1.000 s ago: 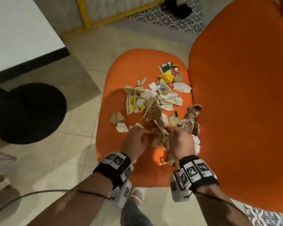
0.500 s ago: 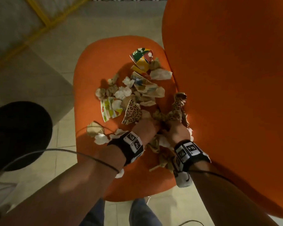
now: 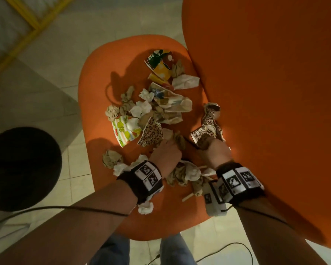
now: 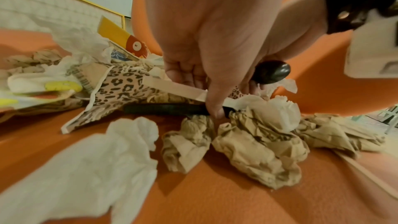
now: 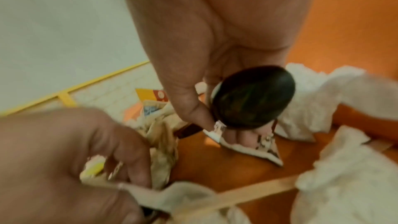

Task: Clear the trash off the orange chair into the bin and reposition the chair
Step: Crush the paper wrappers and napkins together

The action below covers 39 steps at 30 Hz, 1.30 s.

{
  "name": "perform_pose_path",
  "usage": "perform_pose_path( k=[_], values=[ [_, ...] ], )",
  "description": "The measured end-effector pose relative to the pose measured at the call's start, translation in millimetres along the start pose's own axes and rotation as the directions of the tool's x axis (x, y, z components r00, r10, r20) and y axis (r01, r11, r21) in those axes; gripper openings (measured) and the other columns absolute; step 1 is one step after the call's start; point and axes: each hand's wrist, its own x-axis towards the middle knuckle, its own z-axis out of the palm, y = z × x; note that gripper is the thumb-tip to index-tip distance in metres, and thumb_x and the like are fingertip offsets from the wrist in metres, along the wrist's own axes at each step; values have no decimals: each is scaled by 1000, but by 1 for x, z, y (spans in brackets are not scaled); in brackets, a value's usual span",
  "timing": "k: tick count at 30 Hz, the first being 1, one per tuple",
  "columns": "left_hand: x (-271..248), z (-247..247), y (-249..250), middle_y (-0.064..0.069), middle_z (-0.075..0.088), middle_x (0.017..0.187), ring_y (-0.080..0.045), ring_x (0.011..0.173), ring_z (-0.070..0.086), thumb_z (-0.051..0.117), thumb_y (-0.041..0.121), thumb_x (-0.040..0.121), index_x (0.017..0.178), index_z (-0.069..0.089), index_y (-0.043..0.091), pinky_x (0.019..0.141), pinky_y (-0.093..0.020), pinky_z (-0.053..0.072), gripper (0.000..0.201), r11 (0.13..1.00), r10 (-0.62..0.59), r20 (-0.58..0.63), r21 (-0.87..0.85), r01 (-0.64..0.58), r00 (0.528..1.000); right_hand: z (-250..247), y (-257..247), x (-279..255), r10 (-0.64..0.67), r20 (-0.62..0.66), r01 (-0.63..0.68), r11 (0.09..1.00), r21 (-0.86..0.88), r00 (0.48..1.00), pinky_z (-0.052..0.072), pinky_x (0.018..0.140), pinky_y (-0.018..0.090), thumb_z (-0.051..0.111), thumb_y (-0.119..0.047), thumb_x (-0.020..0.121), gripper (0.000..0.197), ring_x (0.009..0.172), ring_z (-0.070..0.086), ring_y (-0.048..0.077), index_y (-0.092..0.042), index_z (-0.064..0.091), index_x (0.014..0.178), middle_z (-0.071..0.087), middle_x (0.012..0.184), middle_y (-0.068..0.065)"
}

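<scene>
An orange chair has a seat (image 3: 103, 73) and a backrest (image 3: 266, 92). A trash pile (image 3: 157, 111) of crumpled paper, tissues and torn paper cups covers the seat. My left hand (image 3: 166, 152) is down in the pile's near part. It pinches a wooden stick (image 4: 172, 86) with crumpled paper, thumb on a black handle (image 4: 163, 108). My right hand (image 3: 213, 152), beside it by the backrest, grips a black spoon (image 5: 252, 98) together with a leopard-print cup piece (image 5: 247, 146). More leopard-print paper (image 3: 206, 129) lies just beyond it.
A black round object (image 3: 21, 169) stands on the tiled floor left of the chair. A yellow frame (image 3: 27, 22) runs along the far left. Loose tissue balls (image 3: 145, 207) and a wooden stick (image 3: 188, 197) lie near the seat's front edge, above my legs (image 3: 113, 251).
Both hands have pushed farther up the seat into the pile. The view has closed in on the chair. The right hand now has leopard-print paper and a black spoon in its grip.
</scene>
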Motion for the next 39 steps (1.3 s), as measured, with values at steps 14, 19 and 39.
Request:
perform_pose_path(
  k=[14, 19, 39],
  values=[
    [-24, -17, -12, -18, 60, 103, -32, 99, 55, 47, 5, 92, 103, 58, -1, 70, -24, 29, 17, 710, -387, -253, -695, 111, 887, 30, 73, -47, 111, -37, -110, 994, 18, 993, 43, 57, 22, 49, -22, 94, 18, 68, 54, 14, -23, 64, 104, 62, 76, -5],
    [-28, -9, -14, -21, 60, 98, -37, 97, 55, 49, 9, 94, 109, 56, -2, 72, -34, 35, 20, 622, -490, -270, -775, 116, 829, 44, 75, -55, 46, -1, -46, 991, 122, 999, 44, 80, 22, 44, -15, 95, 33, 98, 62, 18, -32, 65, 113, 68, 105, -1],
    [-37, -1, -41, -20, 54, 72, -37, 56, 47, 38, 16, 99, 114, 49, 2, 43, -26, 23, 23, 309, -691, -123, -941, 138, 712, 65, 71, -33, -305, 64, 312, 933, -178, 950, 55, 83, 30, 20, -73, 82, 61, 99, 65, 12, -46, 41, 133, 64, 120, -10]
  ],
)
